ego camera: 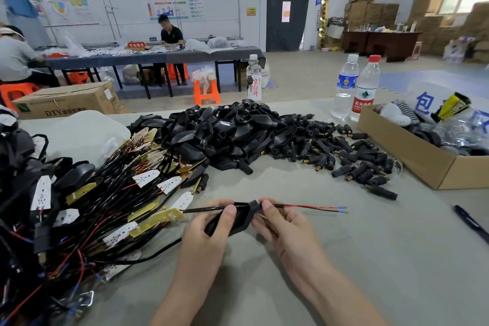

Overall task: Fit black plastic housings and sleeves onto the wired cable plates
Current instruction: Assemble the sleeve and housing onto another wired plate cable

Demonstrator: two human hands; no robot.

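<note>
Open worktop in front of housing pile; hemmed left of pile by wire bundle, right of it by cardboard box, pen

Left hand and right hand sit close together, fingers curled, thumbs pinching.

We count two hands, the left hand and the right hand, holding one black housing and one cable; three water bottles; two cardboard boxes, an open box and a closed box; one pen; two seated people; loose housings, sleeves and wired plates lie heaped past our counting.
</note>
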